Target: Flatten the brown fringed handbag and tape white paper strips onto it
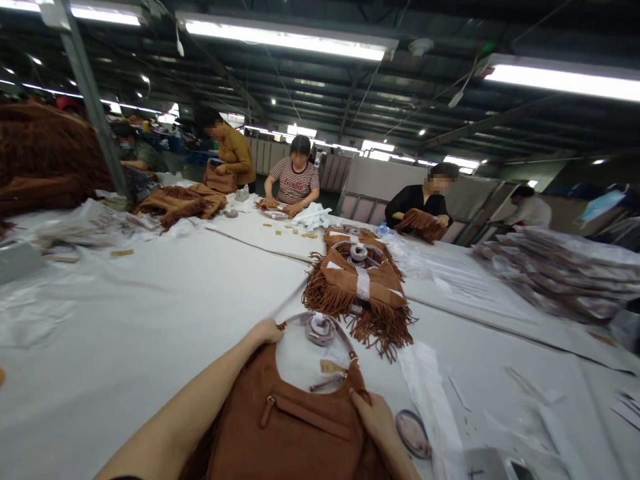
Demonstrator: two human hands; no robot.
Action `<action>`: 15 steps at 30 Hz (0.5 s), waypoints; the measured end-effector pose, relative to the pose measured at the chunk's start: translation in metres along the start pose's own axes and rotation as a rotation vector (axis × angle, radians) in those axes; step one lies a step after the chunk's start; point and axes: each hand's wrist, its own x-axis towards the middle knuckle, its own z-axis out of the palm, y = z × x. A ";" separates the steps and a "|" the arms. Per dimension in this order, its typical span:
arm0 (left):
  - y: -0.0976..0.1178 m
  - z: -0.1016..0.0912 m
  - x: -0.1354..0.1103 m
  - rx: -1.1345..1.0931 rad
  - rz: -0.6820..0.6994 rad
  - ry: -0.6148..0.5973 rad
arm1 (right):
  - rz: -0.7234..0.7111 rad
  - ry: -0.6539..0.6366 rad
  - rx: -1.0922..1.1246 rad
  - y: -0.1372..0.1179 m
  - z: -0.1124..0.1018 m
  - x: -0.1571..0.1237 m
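Bottom centre, left hand [270,331] and right hand [374,413] have fingers gripping the brown handbag [287,447] by opposite shoulders, seemingly to steady it, zip pocket [310,417] facing the camera.

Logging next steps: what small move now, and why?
Perhaps straighten the zip pull: it hangs at an angle on the brown bag, while the left hand and right hand already steady the bag's upper corners.

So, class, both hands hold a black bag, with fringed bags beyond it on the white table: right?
No: the head view shows a brown bag, not black. The left hand and right hand do hold it, with fringed bags beyond it on the white table.
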 end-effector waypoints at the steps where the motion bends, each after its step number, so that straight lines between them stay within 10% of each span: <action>1: 0.001 -0.004 -0.007 -0.034 0.031 0.025 | -0.001 0.019 -0.003 -0.003 -0.002 -0.005; 15: 0.012 -0.109 -0.242 -0.553 0.536 0.620 | -0.163 0.564 0.267 -0.085 -0.055 -0.164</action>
